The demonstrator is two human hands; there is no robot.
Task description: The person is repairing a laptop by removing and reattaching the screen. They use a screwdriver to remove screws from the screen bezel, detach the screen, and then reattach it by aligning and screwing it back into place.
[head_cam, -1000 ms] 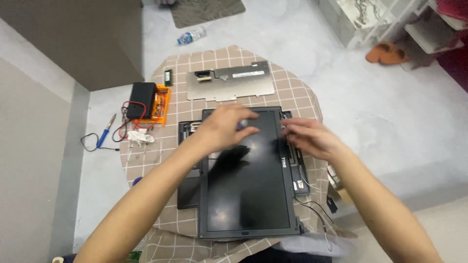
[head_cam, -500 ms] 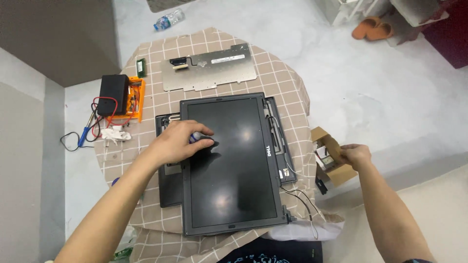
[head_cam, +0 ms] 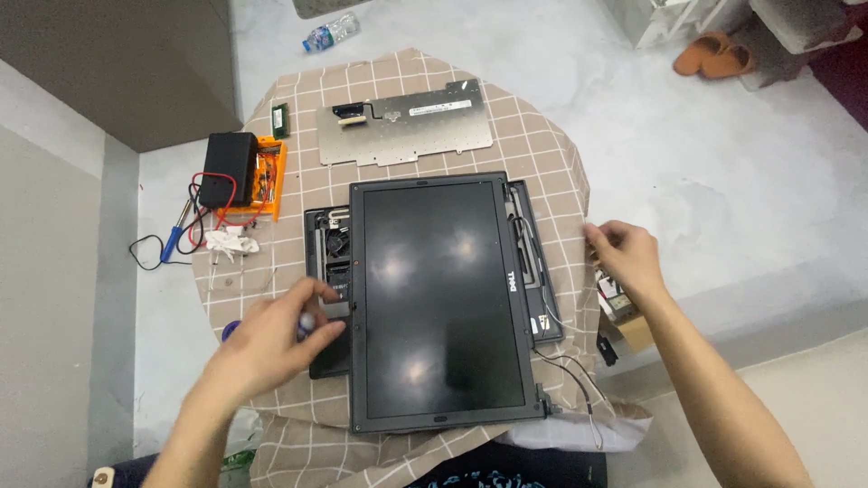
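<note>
A black laptop screen panel (head_cam: pixel 438 298) lies face up across the opened laptop base (head_cam: pixel 325 237) on a round table with a checked cloth (head_cam: pixel 542 154). My left hand (head_cam: pixel 271 342) rests on the base at the screen's left edge, closed around a small blue-tipped screwdriver (head_cam: pixel 307 322). My right hand (head_cam: pixel 626 258) hovers at the table's right edge, apart from the laptop, with its fingers pinched together; I cannot make out anything between them. Thin wires (head_cam: pixel 571 361) trail from the screen's lower right corner.
A removed keyboard (head_cam: pixel 402 122) lies face down behind the laptop, with a memory stick (head_cam: pixel 280 118) to its left. An orange tray holding a black block (head_cam: pixel 237 172), white tissue (head_cam: pixel 226 242), a blue-handled tool (head_cam: pixel 172 244), a cardboard box (head_cam: pixel 626 312) and a bottle (head_cam: pixel 330 32) surround the table.
My left hand slid off the screen to its left edge over the base. My right hand rose from the cardboard box to the table's right edge.
</note>
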